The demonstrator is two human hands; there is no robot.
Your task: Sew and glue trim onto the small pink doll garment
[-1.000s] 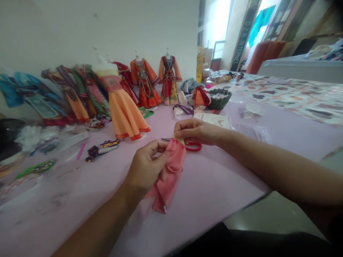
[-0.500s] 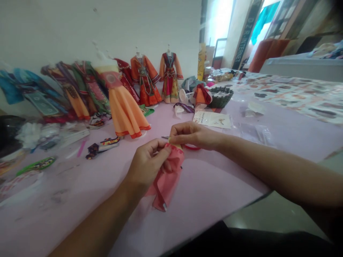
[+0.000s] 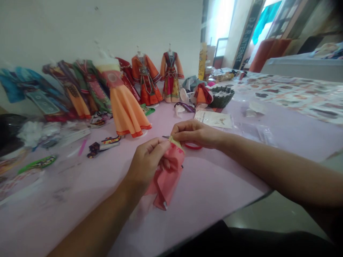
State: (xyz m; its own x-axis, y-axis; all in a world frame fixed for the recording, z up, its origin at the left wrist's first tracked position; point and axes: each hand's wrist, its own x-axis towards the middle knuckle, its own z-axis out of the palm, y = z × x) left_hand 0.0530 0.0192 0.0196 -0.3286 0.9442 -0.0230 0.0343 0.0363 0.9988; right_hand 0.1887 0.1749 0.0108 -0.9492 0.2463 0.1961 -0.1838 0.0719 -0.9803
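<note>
A small piece of coral-pink fabric (image 3: 171, 176) with a yellow band (image 3: 175, 141) along its top hangs between my hands, just above the table. My left hand (image 3: 151, 159) is closed, pinching the fabric near its upper left edge with thumb and forefinger. At the yellow band's upper end, my right hand (image 3: 191, 134) is closed in a pinch on the cloth; whether it also holds something smaller is hidden. Behind the hands lies a pair of scissors with a red handle (image 3: 193, 146), its dark tip showing to the left of my right fingers.
Miniature dresses on stands line the wall, with an orange dress (image 3: 127, 107) nearest. A dark green basket (image 3: 221, 96), a printed card (image 3: 213, 119) and clear plastic bags (image 3: 253, 132) lie beyond my right hand. Trim pieces (image 3: 103, 145) lie left on the pink table (image 3: 214, 185).
My left fingers have shifted slightly on the fabric, and more of the yellow band shows. The right hand keeps its pinch. The whole view has moved a little.
</note>
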